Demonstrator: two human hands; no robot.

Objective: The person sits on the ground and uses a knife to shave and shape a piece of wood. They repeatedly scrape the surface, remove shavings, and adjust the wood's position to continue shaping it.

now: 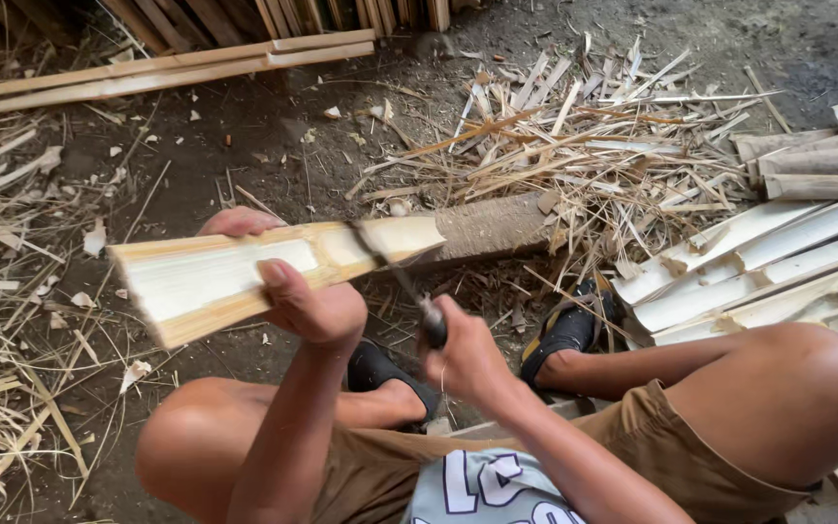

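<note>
At frame centre, the left hand (307,306) wraps its fingers around a pale split bamboo slab (244,277), steadying it while the right hand (463,359), fist closed, grips a dark-handled knife (404,286) biting its edge.

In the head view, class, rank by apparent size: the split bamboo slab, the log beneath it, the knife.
1. Split bamboo slab, though nearness to the camera may enlarge it.
2. Log.
3. Knife.

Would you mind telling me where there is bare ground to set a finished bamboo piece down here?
The barest patch is the dark ground between the long slats at the top and the split bamboo piece in the left hand. Right of it, the shavings heap and stacked pieces crowd the floor; scattered strips cover the left edge.
</note>
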